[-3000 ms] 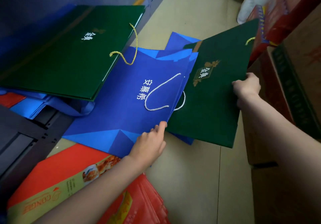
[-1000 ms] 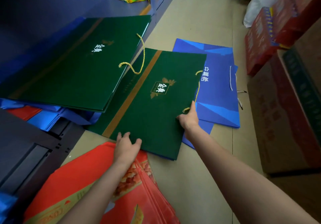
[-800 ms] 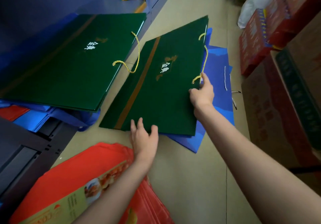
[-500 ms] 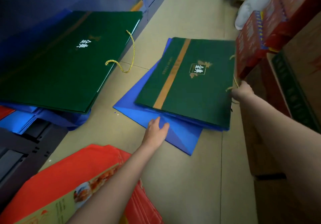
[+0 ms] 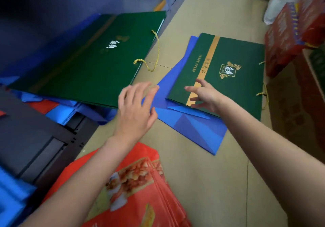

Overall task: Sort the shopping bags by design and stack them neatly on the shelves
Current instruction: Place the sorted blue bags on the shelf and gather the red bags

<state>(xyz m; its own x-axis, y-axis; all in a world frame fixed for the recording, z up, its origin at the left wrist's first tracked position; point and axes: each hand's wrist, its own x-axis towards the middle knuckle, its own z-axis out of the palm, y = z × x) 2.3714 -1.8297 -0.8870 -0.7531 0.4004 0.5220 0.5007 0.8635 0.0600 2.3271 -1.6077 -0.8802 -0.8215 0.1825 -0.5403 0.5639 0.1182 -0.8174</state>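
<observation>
On the far-left green bag (image 5: pixel 91 59) lying on the shelf, white characters read "金典". The green bag on the floor (image 5: pixel 233 86) to the right carries a gold-framed emblem with the same "金典" and small Latin letters beneath, seemingly "SATINE". Gold characters run along its orange stripe and beside it, too small to read. Print on the near red bags (image 5: pixel 140 182) is blurred.

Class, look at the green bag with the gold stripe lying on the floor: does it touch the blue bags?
Touching. The head view shows the green bag with the gold stripe lying flat on the blue bags, which stick out from under its near edge.
</observation>
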